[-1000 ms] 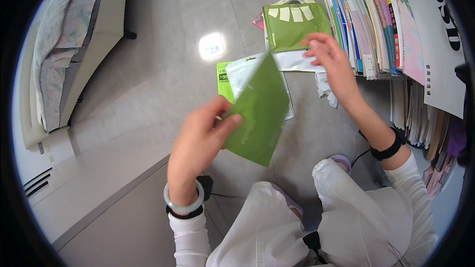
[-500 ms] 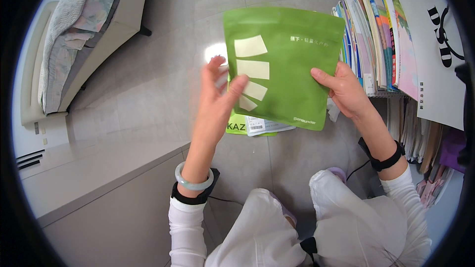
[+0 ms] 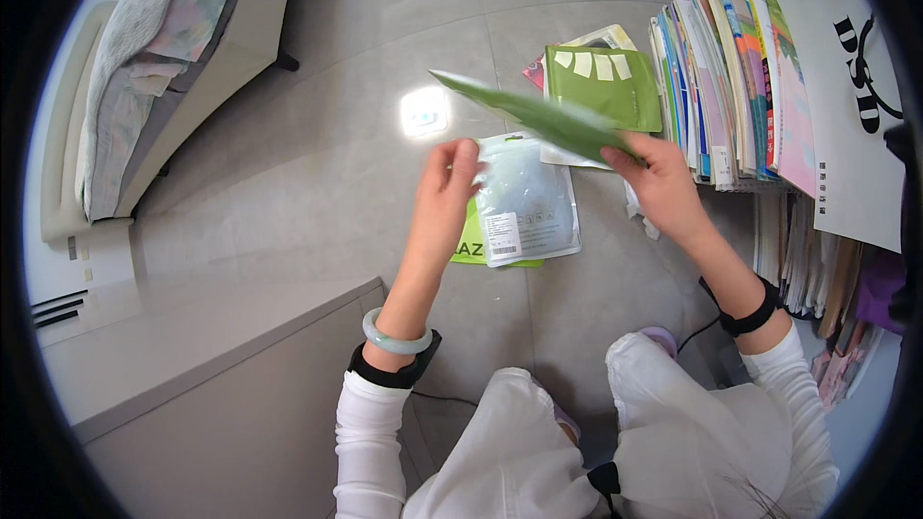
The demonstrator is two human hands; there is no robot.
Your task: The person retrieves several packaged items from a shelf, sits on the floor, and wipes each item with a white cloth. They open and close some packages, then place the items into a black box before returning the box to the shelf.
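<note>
"Grip first: what has the green pouch [image 3: 524, 113] in the head view?"

"The right hand [image 3: 659, 187], between two and three o'clock from the view's centre. It clamps the pouch's near end, thumb on top; the fingers beneath are mostly hidden. The pouch slants up from there to about twelve, blurred, nearly edge-on, above the floor [image 3: 260, 173]."

"And the left hand [image 3: 444, 173]?"

"Just off centre toward twelve, fingers curled, apart from the pouch. It seems to hold nothing. I can't tell whether its fingertips meet, or touch the clear packet [image 3: 538, 187] just beside them, at two."

"How would you handle the pouch from there?"

"Pinched at one end only, it's likely to swing, I'd judge. I'd bring the left hand up toward twelve to steady that loose tip, pressing flat so nothing creases."

"Anything nearby to watch?"

"Books [image 3: 731, 67] stand packed at two, beyond the right hand, so I'd turn the pouch with a small wrist roll, away from them. The second pouch [image 3: 606, 91] lies at half past one, easy to brush."
</note>
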